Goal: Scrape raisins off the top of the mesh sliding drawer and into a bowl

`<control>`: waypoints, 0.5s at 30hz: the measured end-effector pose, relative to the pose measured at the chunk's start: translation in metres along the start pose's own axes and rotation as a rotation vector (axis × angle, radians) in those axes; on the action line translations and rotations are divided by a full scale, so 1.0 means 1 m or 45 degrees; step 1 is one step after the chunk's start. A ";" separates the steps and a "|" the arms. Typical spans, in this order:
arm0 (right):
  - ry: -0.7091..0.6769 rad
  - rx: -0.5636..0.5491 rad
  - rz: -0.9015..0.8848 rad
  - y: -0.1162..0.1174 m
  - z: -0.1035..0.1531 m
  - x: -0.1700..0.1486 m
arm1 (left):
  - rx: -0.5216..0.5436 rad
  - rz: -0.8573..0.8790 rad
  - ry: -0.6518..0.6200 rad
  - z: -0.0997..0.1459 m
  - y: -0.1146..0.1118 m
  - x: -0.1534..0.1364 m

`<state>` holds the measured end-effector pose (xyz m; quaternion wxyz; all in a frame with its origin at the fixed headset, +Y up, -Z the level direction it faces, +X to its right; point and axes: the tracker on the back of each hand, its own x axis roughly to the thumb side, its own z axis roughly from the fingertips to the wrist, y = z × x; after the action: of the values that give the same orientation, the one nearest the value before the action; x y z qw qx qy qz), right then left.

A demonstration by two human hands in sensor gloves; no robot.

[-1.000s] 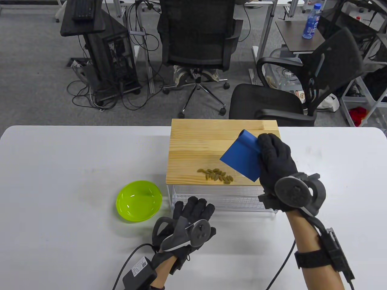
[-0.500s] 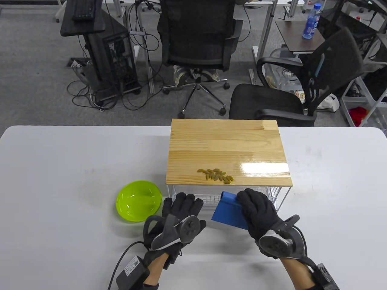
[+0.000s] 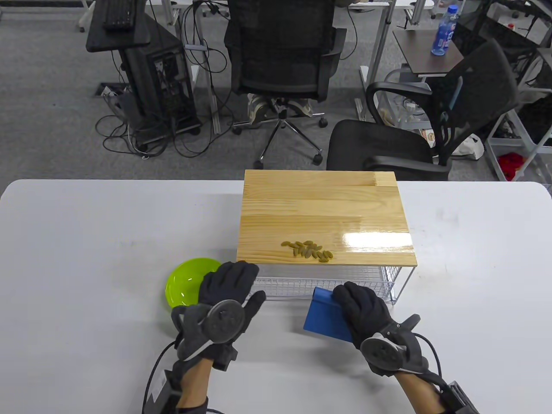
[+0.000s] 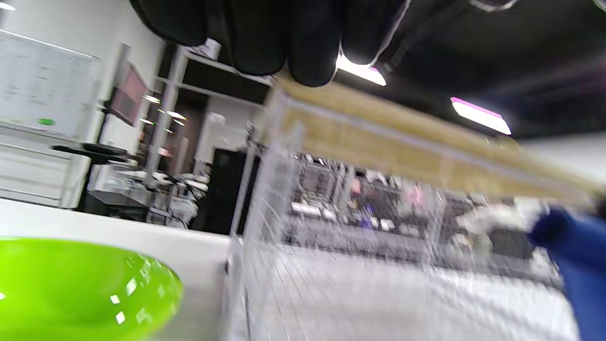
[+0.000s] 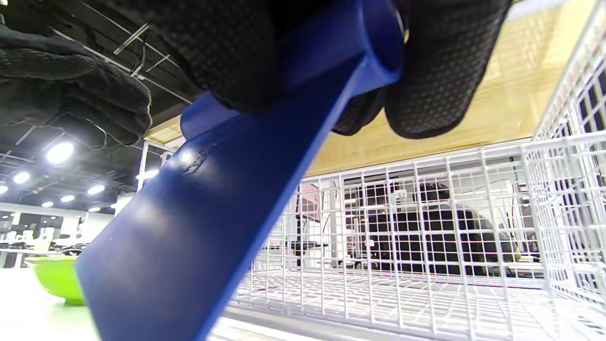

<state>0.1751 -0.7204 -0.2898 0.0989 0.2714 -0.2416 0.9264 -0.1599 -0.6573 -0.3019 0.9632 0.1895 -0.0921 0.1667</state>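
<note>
While right hand [image 3: 362, 304] grips scraper [image 3: 323, 317], no writing readable.

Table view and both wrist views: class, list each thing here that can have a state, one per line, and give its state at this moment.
Raisins: heaped on the wooden top, unscraped.
Green bowl: upright on the table, empty, left of the mesh drawer.
Blue scraper: gripped, tilted, in front of the drawer.
Right hand: grips the scraper.
Left hand: fingers extended over the bowl's right edge, holding nothing visible.
</note>
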 end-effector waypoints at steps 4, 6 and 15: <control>0.016 0.017 0.002 0.001 -0.001 0.002 | 0.080 -0.014 0.323 -0.004 0.005 -0.047; 0.021 0.017 0.003 0.002 -0.001 0.002 | 0.045 -0.067 0.501 -0.005 -0.003 -0.070; 0.063 0.046 -0.004 0.002 0.000 -0.001 | -0.224 -0.137 1.039 -0.002 -0.043 -0.136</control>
<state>0.1751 -0.7223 -0.2913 0.1015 0.2506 -0.2217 0.9369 -0.2702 -0.7329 -0.3509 0.9406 0.0294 0.2930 0.1692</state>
